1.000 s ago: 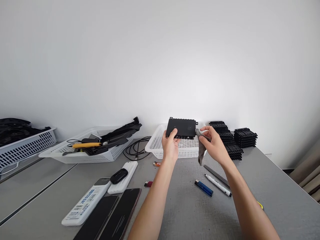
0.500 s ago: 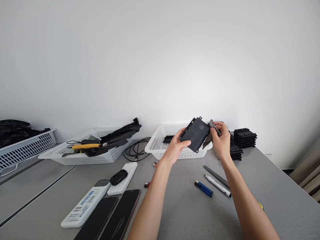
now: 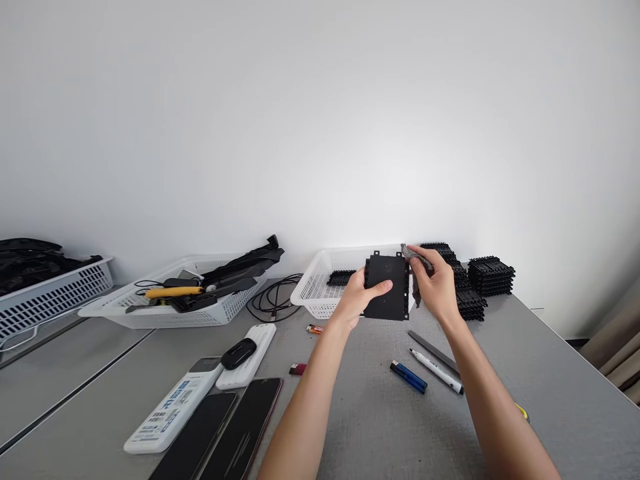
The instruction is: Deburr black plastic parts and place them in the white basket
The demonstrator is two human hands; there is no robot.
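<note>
Gripped in my left hand is a flat black plastic plate with small tabs and holes along its edges, my thumb lying across its face. It is held up in front of a white basket. My right hand pinches a crumpled grey cloth at the plate's upper right corner. Part of the cloth hangs down beside the plate's right edge. Inside the basket lies another black plastic piece. Stacks of similar black plates stand to the right of my right hand.
On the table lie a blue lighter, a white marker, a grey flat strip, two phones, white power banks and a black mouse. A basket of tools and a coiled cable sit further left.
The plate has turned from a slanted pose to nearly upright and square-on, slightly lower. My right hand and the cloth have shifted a little left, to its upper corner.
</note>
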